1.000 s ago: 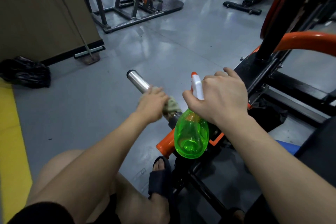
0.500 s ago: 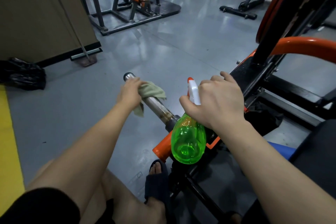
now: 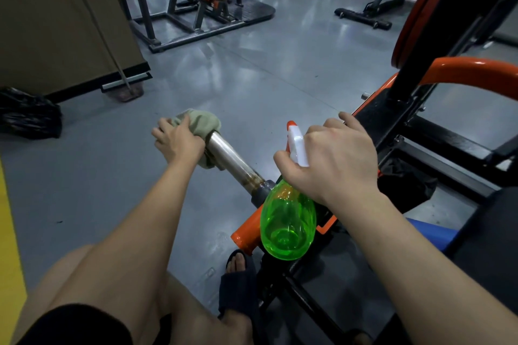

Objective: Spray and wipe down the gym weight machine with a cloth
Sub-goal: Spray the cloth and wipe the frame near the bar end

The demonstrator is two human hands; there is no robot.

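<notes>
A chrome bar [image 3: 231, 154] juts out to the left from the orange and black weight machine [image 3: 414, 120]. My left hand [image 3: 179, 143] grips a pale green cloth [image 3: 203, 123] wrapped over the bar's outer end, which the cloth hides. My right hand [image 3: 333, 159] holds a spray bottle [image 3: 287, 221] by its white head; the bottle's clear green body hangs below my hand, in front of the bar's base, with its orange nozzle pointing up and left.
An orange curved tube [image 3: 473, 73] arches at the right. A black bag [image 3: 28, 115] and a mop [image 3: 123, 89] stand by the brown wall at the left. Other machines [image 3: 193, 0] stand at the back. My sandalled foot [image 3: 238, 274] rests beside the frame.
My left hand has slid the cloth outward along the bar, from near its base to over its tip. My right hand has kept the bottle in place.
</notes>
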